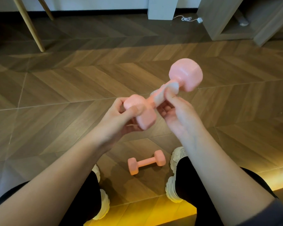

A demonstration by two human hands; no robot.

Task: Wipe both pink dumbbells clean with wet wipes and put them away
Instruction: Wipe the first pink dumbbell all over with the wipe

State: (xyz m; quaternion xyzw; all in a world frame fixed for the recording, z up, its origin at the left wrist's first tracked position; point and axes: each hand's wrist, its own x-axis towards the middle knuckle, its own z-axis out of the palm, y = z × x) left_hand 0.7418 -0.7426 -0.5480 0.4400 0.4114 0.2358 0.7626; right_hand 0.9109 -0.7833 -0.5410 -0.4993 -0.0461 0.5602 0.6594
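Pink dumbbell (pixel 146 120) is up in the air. I see the left hand (pixel 119 118) curled round its near head, with the far head sticking out unsupported. Below and between the hands, the second dumbbell (pixel 146 162) lies on the floor (pixel 55 95) by the shoes (pixel 174 185). The right hand (pixel 178 118) pinches the wet wipe (pixel 168 90) round the handle. Risk as I judge it: with a wet handle and a one-end hold, a slip would drop it onto the lower dumbbell or a shoe.
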